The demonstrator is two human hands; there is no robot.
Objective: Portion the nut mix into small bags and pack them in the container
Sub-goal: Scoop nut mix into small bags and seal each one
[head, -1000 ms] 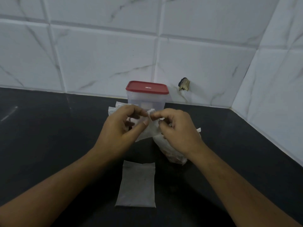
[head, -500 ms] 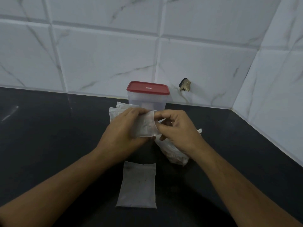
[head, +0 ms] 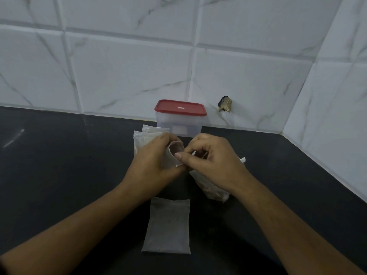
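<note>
Black counter [head: 59, 175] is running under white marbled tiles [head: 129, 76], and everything is sitting near one clear tub [head: 179, 127] that is standing by the back wall with its red lid [head: 180, 107] pressed on. Counting left to right: two flat bags are lying stacked [head: 144, 136] just left of the tub and in front of it, their lower part hidden behind the left hand [head: 153, 165]; one small bag [head: 172, 155] is being held in front of the tub; one small bag, flat [head: 168, 225], is lying well in front of the tub, between the two forearms; one bigger bag of nut mix [head: 210, 191] is lying to the front right of the tub, mostly covered by the right hand [head: 210, 163]. That is making five bags and one tub.

The left hand is curling around the held bag, fingers wrapping its body. The right hand is pinching the bag's rim with thumb and fingers bent close, so the mouth is standing open in a round loop toward the tub. Whether anything is inside it cannot be told. Both hands are blocking the view of the counter just in front of the tub.

On the wall, right of the tub, one dark chipped patch [head: 225, 104] is showing in the tile.
</note>
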